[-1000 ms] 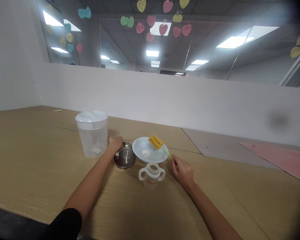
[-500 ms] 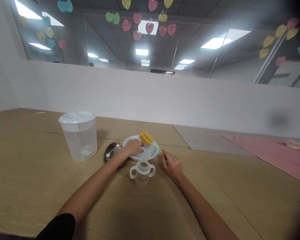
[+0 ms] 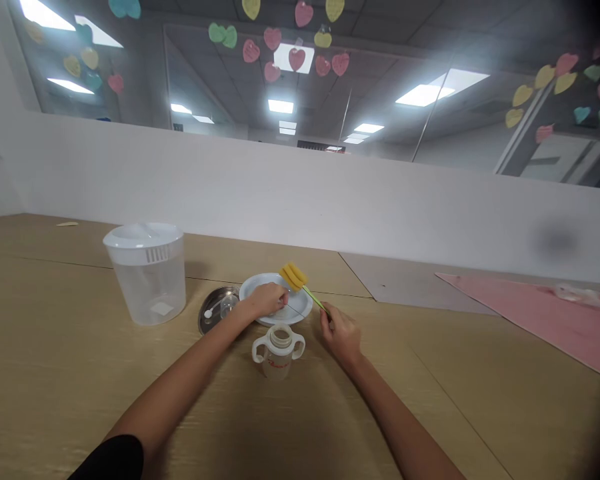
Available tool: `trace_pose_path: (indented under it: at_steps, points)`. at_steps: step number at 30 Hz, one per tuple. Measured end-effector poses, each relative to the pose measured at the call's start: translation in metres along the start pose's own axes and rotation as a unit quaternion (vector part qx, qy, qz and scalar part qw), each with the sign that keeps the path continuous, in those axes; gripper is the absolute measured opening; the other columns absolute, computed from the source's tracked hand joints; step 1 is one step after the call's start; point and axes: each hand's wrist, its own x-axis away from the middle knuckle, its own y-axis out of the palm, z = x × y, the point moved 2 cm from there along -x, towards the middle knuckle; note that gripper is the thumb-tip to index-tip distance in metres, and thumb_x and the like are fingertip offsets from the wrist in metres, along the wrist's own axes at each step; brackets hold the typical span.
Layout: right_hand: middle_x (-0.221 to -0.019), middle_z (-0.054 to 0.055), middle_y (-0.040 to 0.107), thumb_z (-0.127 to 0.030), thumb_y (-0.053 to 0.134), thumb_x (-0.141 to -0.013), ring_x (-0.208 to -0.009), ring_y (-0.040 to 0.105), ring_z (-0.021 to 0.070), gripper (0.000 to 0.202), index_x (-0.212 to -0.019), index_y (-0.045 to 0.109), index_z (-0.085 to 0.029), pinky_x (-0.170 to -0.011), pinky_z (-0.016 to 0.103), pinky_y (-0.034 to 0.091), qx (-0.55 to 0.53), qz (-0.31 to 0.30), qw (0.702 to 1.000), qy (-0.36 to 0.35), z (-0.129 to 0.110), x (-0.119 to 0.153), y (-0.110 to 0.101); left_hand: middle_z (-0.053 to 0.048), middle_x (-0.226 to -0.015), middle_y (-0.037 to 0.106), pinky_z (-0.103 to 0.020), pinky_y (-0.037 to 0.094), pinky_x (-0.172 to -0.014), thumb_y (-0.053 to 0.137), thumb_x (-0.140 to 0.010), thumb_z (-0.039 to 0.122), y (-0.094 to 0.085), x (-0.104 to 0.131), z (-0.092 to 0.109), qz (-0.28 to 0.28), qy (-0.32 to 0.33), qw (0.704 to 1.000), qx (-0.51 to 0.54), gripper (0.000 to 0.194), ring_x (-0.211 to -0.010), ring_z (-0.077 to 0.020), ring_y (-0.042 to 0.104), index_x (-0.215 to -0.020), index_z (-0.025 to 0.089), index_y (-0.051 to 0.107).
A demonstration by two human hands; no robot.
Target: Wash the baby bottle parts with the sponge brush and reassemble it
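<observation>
My right hand (image 3: 341,335) is closed round the green handle of a bottle brush (image 3: 294,276), whose yellow sponge head points up and left above the far edge of the white plate (image 3: 304,313). Over that plate my left hand (image 3: 269,300) has its fingers pinched together at the end of a thin, wire-like rod (image 3: 296,311); the fingers hide the rest of it. A clear baby bottle (image 3: 278,353) with two white handles and an open neck stands upright in front of the plate. Left of the plate sits a round metal dish (image 3: 207,323), partly behind my left forearm, holding small clear and white parts.
A translucent bucket (image 3: 149,287) with a white lid stands at the left. Grey (image 3: 405,287) and pink (image 3: 540,320) sheets lie on the right of the wooden table (image 3: 205,427). A white wall (image 3: 280,193) with windows above closes off the back.
My left hand's fingers have closed together at the end of the thin rod on the plate. My right hand still holds the brush at nearly the same spot. The view has shifted slightly.
</observation>
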Motion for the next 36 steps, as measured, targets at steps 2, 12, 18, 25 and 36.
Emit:
trace_pose_path:
  at_steps: [2,12,18,25,36]
  points:
    - [-0.077,0.006,0.071,-0.022,0.044,-0.089,-0.064,0.064,0.0135,0.022,-0.095,0.064,-0.015,-0.061,0.022,0.044,-0.003,-0.004,1.0,0.005,0.0,0.001,0.001,-0.006,-0.096,0.067,-0.027,0.044,-0.078,0.051,-0.079,0.02,-0.002,0.001,-0.005,0.011,0.003,1.0,0.006,0.017,-0.093,-0.0214,0.06,-0.089,0.019,0.064]
    - [-0.077,0.005,0.071,-0.022,0.043,-0.089,-0.062,0.064,0.0125,0.023,-0.096,0.064,-0.015,-0.06,0.021,0.043,-0.008,-0.024,1.0,-0.003,-0.001,0.004,0.005,-0.006,-0.099,0.068,-0.024,0.046,-0.079,0.053,-0.076,0.014,-0.021,0.011,-0.029,0.059,0.016,0.997,0.038,0.022,-0.091,-0.0182,0.062,-0.096,0.016,0.063]
    - [-0.075,0.004,0.071,-0.023,0.044,-0.088,-0.059,0.062,0.0125,0.022,-0.093,0.064,-0.015,-0.058,0.022,0.042,0.003,0.003,1.0,0.023,0.001,0.002,0.003,-0.007,-0.099,0.068,-0.029,0.045,-0.082,0.052,-0.078,0.016,-0.05,0.026,-0.024,0.107,0.013,0.994,0.021,0.023,-0.091,-0.02,0.062,-0.097,0.017,0.064]
    - [-0.068,0.003,0.069,-0.02,0.046,-0.087,-0.056,0.06,0.0112,0.02,-0.093,0.065,-0.014,-0.058,0.022,0.04,0.014,0.018,0.999,-0.041,-0.005,-0.002,-0.004,-0.003,-0.103,0.069,-0.027,0.045,-0.084,0.051,-0.08,0.021,-0.07,0.038,-0.001,0.16,0.064,0.981,0.085,0.024,-0.092,-0.0176,0.062,-0.1,0.018,0.065]
    - [-0.067,0.002,0.068,-0.019,0.046,-0.088,-0.057,0.058,0.0101,0.02,-0.094,0.064,-0.014,-0.058,0.022,0.037,0.031,0.005,0.998,-0.051,-0.008,-0.002,-0.003,-0.003,-0.095,0.071,-0.026,0.047,-0.079,0.055,-0.08,0.032,-0.083,0.047,0.012,0.213,0.087,0.959,0.164,0.023,-0.086,-0.0163,0.064,-0.094,0.018,0.068]
